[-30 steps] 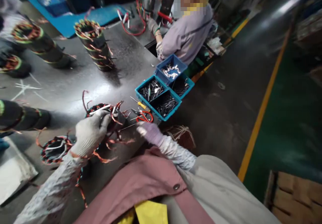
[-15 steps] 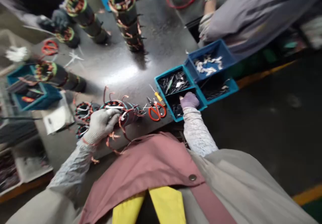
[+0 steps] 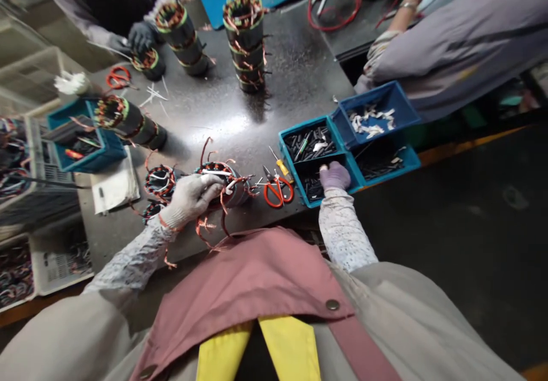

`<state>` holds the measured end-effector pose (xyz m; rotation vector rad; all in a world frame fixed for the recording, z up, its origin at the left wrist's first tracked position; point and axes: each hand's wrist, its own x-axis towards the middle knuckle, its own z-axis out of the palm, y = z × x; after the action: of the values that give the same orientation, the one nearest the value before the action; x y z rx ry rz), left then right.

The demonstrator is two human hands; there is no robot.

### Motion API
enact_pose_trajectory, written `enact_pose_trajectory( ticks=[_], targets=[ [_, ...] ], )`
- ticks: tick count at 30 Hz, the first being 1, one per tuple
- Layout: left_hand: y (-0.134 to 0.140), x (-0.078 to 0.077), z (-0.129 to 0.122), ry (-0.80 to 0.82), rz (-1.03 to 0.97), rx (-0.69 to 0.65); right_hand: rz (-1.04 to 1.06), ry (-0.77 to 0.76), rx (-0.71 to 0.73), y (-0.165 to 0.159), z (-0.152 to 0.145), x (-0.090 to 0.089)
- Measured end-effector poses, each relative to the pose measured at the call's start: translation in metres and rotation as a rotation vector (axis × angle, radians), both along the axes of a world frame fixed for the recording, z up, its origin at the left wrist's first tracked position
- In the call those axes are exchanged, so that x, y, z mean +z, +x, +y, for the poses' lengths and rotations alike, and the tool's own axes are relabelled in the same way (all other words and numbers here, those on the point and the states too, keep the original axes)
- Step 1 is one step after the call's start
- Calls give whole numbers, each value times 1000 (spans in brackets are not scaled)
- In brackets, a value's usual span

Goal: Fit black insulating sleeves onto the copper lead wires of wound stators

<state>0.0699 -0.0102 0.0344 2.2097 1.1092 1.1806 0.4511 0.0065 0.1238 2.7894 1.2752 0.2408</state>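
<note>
The coil (image 3: 238, 192) looks part-finished: a white tube (image 3: 216, 173) lies across its rim, while several wire ends (image 3: 206, 227) hang loose; it sits by the bench (image 3: 197, 112)'s near edge, the left hand (image 3: 192, 197)'s grip closed on it; at the near right corner, the right hand (image 3: 335, 175) dips among black tubes (image 3: 314, 189) in the teal bin (image 3: 294, 174), its grip too hidden to tell; the blue bin (image 3: 399, 99) holds white pieces (image 3: 373, 124).

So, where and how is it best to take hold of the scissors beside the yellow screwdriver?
I would grip the scissors by their red loops, coming from the wearer's side. They appear to lie flat, with the loops toward the wearer and the blades pointing away. The yellow screwdriver lies just beyond the loops, so the near side looks freer.
</note>
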Motion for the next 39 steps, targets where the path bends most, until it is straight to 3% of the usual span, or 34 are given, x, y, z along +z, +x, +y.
enact_pose_trajectory(
  ticks=[5, 11, 18, 26, 33, 35, 39],
  targets=[
    [7, -5, -3, -1, -37, 52, -40, 57, 113, 23, -8, 7],
    [6, -9, 5, 16, 11, 48, 119, 100, 203, 29, -13, 7],
    [7, -9, 5, 17, 33, 37, -88, -302, 129, 8, -2, 0],
    [9, -7, 6, 56, -5, -30, -168, -315, 170, 5, -5, 10],
    [10, -10, 7, 91, -13, -28, -232, -433, 175, -6, -7, 9],
    [10, -10, 7, 91, -19, -26, -220, -358, 176, -7, -8, 18],
    [11, -10, 6, 88, -43, -38, 149, 167, 179, -22, -27, 29]
  ],
)
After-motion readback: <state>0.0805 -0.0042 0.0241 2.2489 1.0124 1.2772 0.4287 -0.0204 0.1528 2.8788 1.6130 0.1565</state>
